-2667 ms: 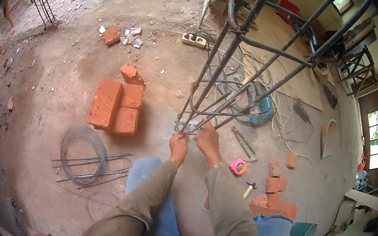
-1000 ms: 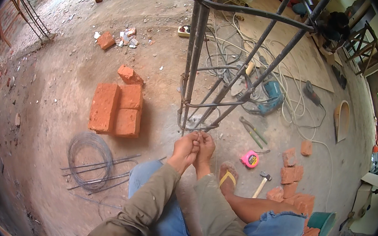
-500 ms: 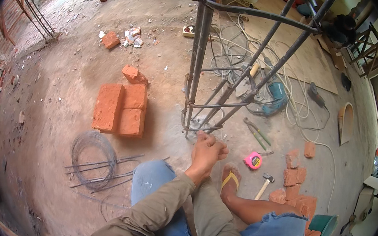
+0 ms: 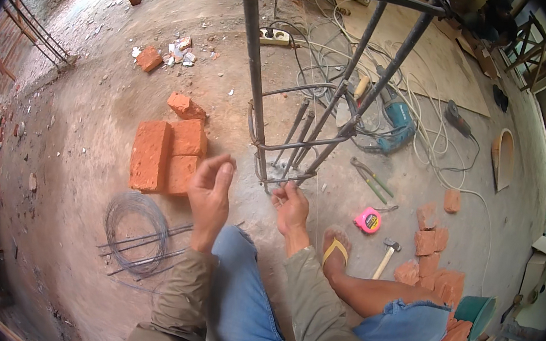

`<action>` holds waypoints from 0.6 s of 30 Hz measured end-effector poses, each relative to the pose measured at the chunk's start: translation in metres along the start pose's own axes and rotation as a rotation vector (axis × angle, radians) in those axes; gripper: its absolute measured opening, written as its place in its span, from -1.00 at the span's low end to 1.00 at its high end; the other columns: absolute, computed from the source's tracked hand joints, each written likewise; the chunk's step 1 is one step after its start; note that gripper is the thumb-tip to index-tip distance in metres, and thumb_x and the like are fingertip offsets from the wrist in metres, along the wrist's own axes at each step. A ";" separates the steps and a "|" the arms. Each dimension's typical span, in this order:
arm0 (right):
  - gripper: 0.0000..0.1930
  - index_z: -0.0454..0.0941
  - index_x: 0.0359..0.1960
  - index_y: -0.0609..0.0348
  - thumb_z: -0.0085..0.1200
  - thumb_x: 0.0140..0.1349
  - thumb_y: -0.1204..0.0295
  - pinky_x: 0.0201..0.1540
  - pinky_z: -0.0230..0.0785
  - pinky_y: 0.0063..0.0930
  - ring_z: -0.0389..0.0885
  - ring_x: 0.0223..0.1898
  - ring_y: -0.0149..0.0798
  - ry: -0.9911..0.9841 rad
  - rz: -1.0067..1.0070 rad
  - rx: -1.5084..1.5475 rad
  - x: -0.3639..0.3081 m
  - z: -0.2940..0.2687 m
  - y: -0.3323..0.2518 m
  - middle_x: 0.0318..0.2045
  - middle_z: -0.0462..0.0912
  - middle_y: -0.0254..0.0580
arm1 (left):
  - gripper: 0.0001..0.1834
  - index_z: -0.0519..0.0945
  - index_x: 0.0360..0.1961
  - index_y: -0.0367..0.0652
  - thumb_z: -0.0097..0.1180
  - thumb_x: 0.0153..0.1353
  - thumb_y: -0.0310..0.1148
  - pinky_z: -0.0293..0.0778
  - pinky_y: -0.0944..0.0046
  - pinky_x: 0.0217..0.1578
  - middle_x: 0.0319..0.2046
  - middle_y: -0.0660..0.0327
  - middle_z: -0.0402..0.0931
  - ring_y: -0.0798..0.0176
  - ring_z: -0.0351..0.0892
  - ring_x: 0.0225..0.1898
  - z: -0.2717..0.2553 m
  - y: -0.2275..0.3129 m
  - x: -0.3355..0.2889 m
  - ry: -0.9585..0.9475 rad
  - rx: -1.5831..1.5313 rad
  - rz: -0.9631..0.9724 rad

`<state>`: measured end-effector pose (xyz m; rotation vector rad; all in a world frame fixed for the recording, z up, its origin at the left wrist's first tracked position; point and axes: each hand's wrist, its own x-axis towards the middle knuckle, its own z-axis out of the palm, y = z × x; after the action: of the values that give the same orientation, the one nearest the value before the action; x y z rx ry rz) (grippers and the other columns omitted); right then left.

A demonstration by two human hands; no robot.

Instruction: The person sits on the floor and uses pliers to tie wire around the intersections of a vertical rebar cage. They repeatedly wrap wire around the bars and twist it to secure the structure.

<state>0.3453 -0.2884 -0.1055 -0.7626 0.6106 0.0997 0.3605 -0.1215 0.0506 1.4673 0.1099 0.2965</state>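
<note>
A steel rebar cage [image 4: 258,94] stands tilted in front of me, its upright bars joined by bent square ties. My right hand [image 4: 291,208] is at the foot of the cage, fingers curled and thumb up against the lowest tie [image 4: 291,179]. Whatever those fingers pinch is too small to make out. My left hand [image 4: 210,195] is raised to the left of the cage, apart from it, beside the stacked bricks. Its fingers bend toward the thumb in a closed shape; anything thin between them cannot be seen.
Orange bricks [image 4: 151,155] and a wire coil [image 4: 135,234] over short rods lie left. To the right are green-handled pincers [image 4: 372,181], a pink tape measure [image 4: 368,220], a hammer [image 4: 387,258], a teal power tool [image 4: 397,128] among cables, more bricks [image 4: 424,242] and a green bucket [image 4: 474,316].
My hands were together, crossed at the wrists, at the cage's foot. The left has swung away to the left; the right stays by the lowest tie. The view has shifted slightly.
</note>
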 end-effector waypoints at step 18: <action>-0.61 0.41 -0.14 0.30 -0.12 0.44 0.13 -0.25 0.54 -0.23 0.59 -0.30 -0.15 0.276 0.561 0.208 0.067 -0.006 0.089 -0.28 0.59 -0.04 | -0.56 0.45 0.15 -0.40 0.14 0.30 -0.41 0.37 0.11 0.25 0.02 -0.08 0.58 0.07 0.53 0.16 0.077 0.198 0.111 -0.171 0.205 0.477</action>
<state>0.3717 -0.2366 -0.2005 -0.3882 1.0705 0.4448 0.4603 -0.1520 0.2663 1.7068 -0.3629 0.5557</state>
